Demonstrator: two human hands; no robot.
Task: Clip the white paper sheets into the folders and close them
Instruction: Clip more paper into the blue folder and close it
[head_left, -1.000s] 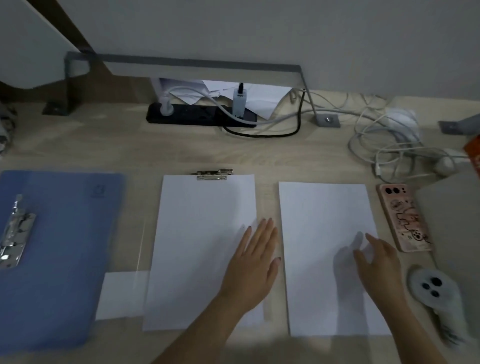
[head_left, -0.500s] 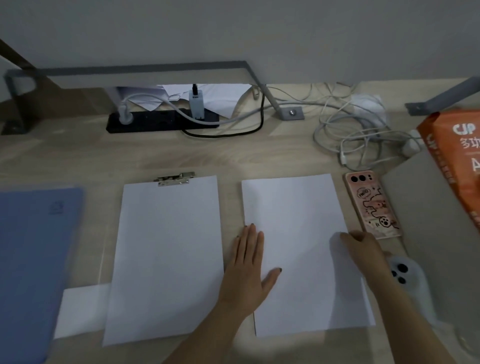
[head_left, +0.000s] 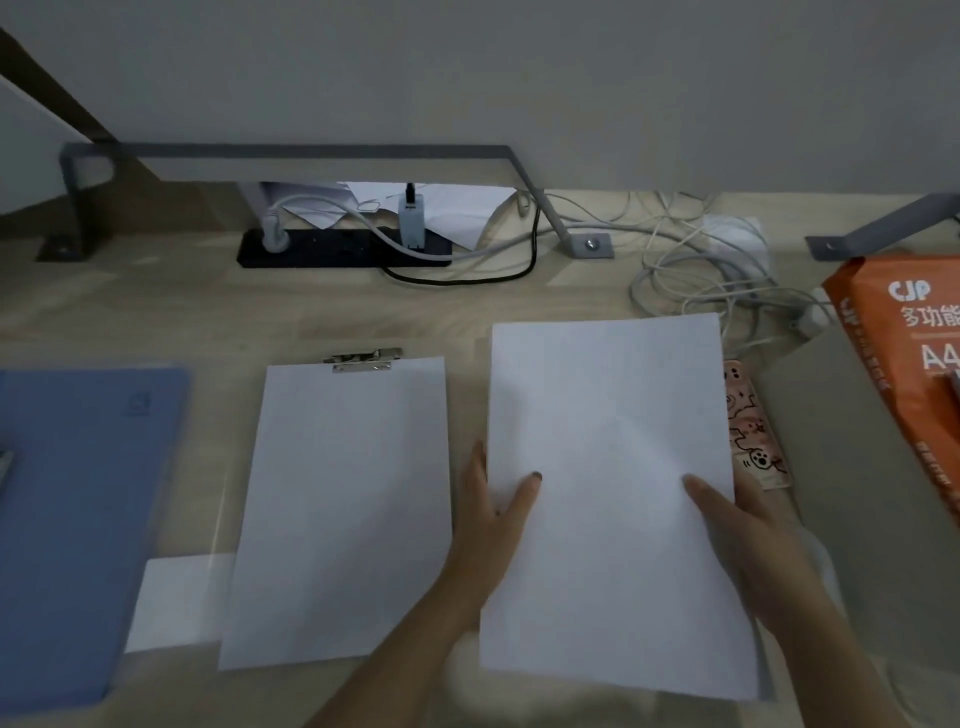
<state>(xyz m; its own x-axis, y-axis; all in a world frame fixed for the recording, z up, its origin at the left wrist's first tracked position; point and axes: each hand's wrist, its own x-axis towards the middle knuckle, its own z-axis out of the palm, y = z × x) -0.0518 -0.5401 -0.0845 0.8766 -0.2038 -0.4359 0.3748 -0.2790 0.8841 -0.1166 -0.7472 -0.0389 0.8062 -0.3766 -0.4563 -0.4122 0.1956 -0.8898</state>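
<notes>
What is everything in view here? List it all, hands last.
loose white sheet: 1, white, right of centre, held by both hands
centre white sheet: 1, white, flat on desk, top edge at clip
metal clip: 1, silver, top of centre sheet
blue folder: 1, blue, left side
white slip: 1, white, under centre sheet's lower left corner
phone: 1, pink patterned case, right of loose sheet
paper pack: 1, orange, far right
grey board: 1, grey, beside phone
power strip: 1, black, back of desk
cables: several, mostly white, back right
metal frames: 2, grey, along wall
desk: 1, light wood
left hand: 1, grips loose sheet's left edge
right hand: 1, grips its right edge
</notes>
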